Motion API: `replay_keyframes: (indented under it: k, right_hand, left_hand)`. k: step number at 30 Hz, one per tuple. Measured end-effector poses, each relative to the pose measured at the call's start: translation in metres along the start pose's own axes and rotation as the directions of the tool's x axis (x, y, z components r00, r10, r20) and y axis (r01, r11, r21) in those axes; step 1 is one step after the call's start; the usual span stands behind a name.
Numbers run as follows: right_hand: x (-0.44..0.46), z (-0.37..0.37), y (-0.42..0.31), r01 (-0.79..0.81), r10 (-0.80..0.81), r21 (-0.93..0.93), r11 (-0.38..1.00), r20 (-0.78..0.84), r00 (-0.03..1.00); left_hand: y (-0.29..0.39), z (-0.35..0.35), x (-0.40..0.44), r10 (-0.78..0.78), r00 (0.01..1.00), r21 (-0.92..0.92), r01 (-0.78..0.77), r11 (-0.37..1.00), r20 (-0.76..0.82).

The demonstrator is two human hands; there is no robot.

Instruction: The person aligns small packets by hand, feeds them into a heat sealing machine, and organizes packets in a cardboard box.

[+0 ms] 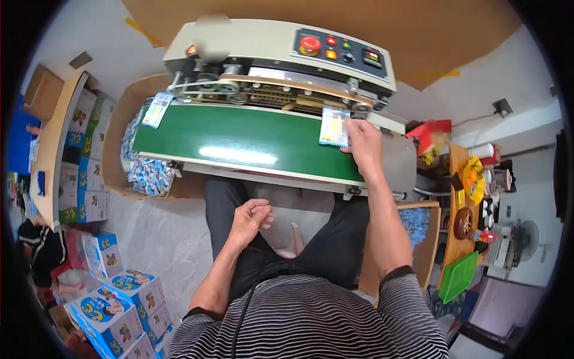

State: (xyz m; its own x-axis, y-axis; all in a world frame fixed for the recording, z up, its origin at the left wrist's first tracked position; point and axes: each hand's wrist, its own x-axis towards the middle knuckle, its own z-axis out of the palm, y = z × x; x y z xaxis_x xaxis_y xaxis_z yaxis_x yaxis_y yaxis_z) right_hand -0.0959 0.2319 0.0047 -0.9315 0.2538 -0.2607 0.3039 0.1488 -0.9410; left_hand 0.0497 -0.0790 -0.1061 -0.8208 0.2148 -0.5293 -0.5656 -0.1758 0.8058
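My right hand [365,143] pinches the right edge of a small blue and white packet [333,127] at the right part of the green belt [239,140]. The packet's top edge lies at the sealing machine's [269,78] feed slot. Above my lap, my left hand [251,220] hangs with loosely curled fingers and nothing visible in it. A second packet [157,110] rests at the belt's left end, beside a carton [116,173] holding many similar packets.
An open carton [427,239] with blue packets stands at the lower right. Printed boxes [110,311] are stacked at the lower left. A wooden shelf [460,215] with a green tray [459,276] is on the right. Part of another person [45,248] shows at the far left.
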Motion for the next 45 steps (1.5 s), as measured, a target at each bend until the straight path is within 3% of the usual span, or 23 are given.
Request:
replay_keyframes:
  k: [2, 4, 5, 6, 7, 8, 9, 11, 13, 15, 17, 19, 22, 24, 25, 29, 32, 33, 35, 36, 39, 45]
  right_hand:
    - [-0.036, 0.026, -0.012, 0.258, -0.252, 0.010, 0.966, -0.172, 0.952]
    - [-0.049, 0.035, 0.018, 0.364, -0.379, -0.117, 0.924, -0.152, 0.913]
    - [-0.057, 0.038, 0.022, 0.363, -0.388, -0.207, 0.909, -0.101, 0.916]
    - [-0.065, 0.042, 0.021, 0.299, -0.308, -0.143, 0.944, -0.047, 0.950]
    - [-0.053, 0.043, 0.047, 0.315, -0.314, 0.064, 0.947, -0.033, 0.949]
    - [-0.055, 0.049, 0.033, 0.172, -0.171, 0.018, 0.985, -0.040, 0.984]
    - [-0.043, 0.054, 0.039, 0.146, -0.146, 0.090, 0.985, -0.010, 0.989]
    - [-0.051, 0.061, 0.032, 0.240, -0.261, 0.159, 0.958, 0.132, 0.956]
    - [-0.084, 0.083, 0.000, 0.254, -0.246, -0.090, 0.963, 0.091, 0.965]
    - [-0.136, 0.099, -0.018, 0.369, -0.360, -0.001, 0.929, 0.214, 0.908]
    - [-0.171, 0.108, -0.021, 0.453, -0.457, 0.079, 0.888, 0.255, 0.852]
    - [-0.206, 0.139, -0.007, 0.489, -0.491, 0.143, 0.860, 0.494, 0.718]
    - [-0.225, 0.162, 0.028, 0.485, -0.410, 0.036, 0.874, 0.590, 0.695]
    - [-0.228, 0.162, 0.054, 0.373, -0.251, -0.042, 0.927, 0.670, 0.699]
    - [-0.222, 0.159, 0.071, 0.375, -0.251, -0.048, 0.926, 0.663, 0.705]
    - [-0.175, 0.121, 0.157, 0.222, -0.093, -0.169, 0.960, 0.555, 0.827]
    - [-0.153, 0.096, 0.223, -0.037, 0.121, -0.204, 0.978, 0.415, 0.902]
    - [-0.150, 0.090, 0.245, -0.041, 0.126, -0.209, 0.977, 0.413, 0.902]
    - [-0.151, 0.081, 0.284, -0.292, 0.317, -0.121, 0.949, 0.368, 0.874]
    - [-0.150, 0.081, 0.290, -0.409, 0.407, -0.071, 0.910, 0.352, 0.843]
    - [-0.138, 0.086, 0.299, -0.436, 0.442, -0.099, 0.894, 0.344, 0.828]
    - [-0.131, 0.093, 0.319, -0.473, 0.505, -0.180, 0.863, 0.358, 0.786]
  left_hand:
    - [-0.003, -0.014, -0.005, 0.067, 0.995, 0.037, -0.064, 0.997, -0.070]
    - [-0.007, -0.035, -0.016, 0.183, 0.961, 0.131, -0.158, 0.979, -0.208]
    - [-0.009, -0.049, -0.020, 0.239, 0.939, 0.204, -0.191, 0.960, -0.246]
    - [-0.014, -0.060, -0.021, 0.293, 0.905, 0.280, -0.208, 0.937, -0.307]
    - [-0.021, -0.073, -0.020, 0.478, 0.822, 0.505, -0.284, 0.815, -0.309]
    - [-0.024, -0.082, -0.020, 0.525, 0.773, 0.501, -0.317, 0.805, -0.354]
    - [-0.026, -0.089, -0.025, 0.350, 0.833, 0.288, -0.241, 0.927, -0.428]
    - [-0.030, -0.097, -0.034, 0.380, 0.779, 0.196, -0.325, 0.925, -0.499]
    - [-0.027, -0.098, -0.042, 0.373, 0.724, 0.147, -0.358, 0.922, -0.580]
    - [-0.033, -0.098, -0.059, 0.634, 0.557, 0.525, -0.368, 0.768, -0.536]
    - [-0.032, -0.093, -0.058, 0.627, 0.561, 0.516, -0.368, 0.774, -0.540]
    - [-0.035, -0.094, -0.065, 0.609, 0.591, 0.503, -0.359, 0.786, -0.529]
    - [-0.041, -0.097, -0.061, 0.600, 0.603, 0.479, -0.373, 0.794, -0.525]
    - [-0.041, -0.094, -0.058, 0.598, 0.620, 0.464, -0.388, 0.796, -0.508]
    - [-0.039, -0.094, -0.060, 0.578, 0.632, 0.439, -0.385, 0.812, -0.516]
    - [-0.037, -0.097, -0.057, 0.523, 0.667, 0.375, -0.368, 0.851, -0.531]
    - [-0.031, -0.111, -0.049, 0.498, 0.679, 0.358, -0.351, 0.865, -0.540]
    - [-0.025, -0.116, -0.043, 0.539, 0.647, 0.456, -0.313, 0.833, -0.539]
    - [-0.017, -0.122, -0.030, 0.615, 0.591, 0.630, -0.220, 0.745, -0.521]
    - [-0.015, -0.125, -0.021, 0.610, 0.596, 0.626, -0.218, 0.749, -0.522]
    - [-0.009, -0.138, -0.005, 0.679, 0.558, 0.753, -0.139, 0.643, -0.477]
    - [-0.011, -0.140, 0.013, 0.753, 0.533, 0.827, -0.161, 0.539, -0.387]
